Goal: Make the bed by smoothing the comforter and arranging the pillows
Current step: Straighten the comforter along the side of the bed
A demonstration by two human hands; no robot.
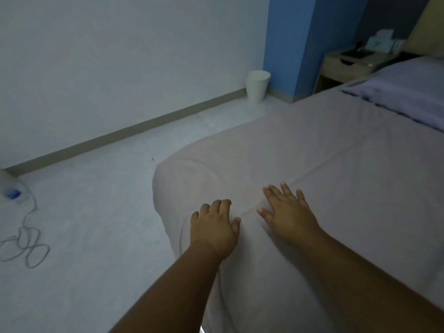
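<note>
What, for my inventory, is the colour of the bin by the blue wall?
White bin, head view.

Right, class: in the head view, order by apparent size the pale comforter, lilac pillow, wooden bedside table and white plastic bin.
pale comforter
lilac pillow
wooden bedside table
white plastic bin
Pillow and table are both partly out of sight, so that pair is unsure.

1. I'm in a bedroom: a bed [312, 152] under a pale comforter [276, 272] fills my view.
2. A pillow [408, 97] lies at its head.
3. Beside it stands a nightstand [341, 68] with a tissue box [379, 40]; a white bin [257, 85] sits nearby.
</note>
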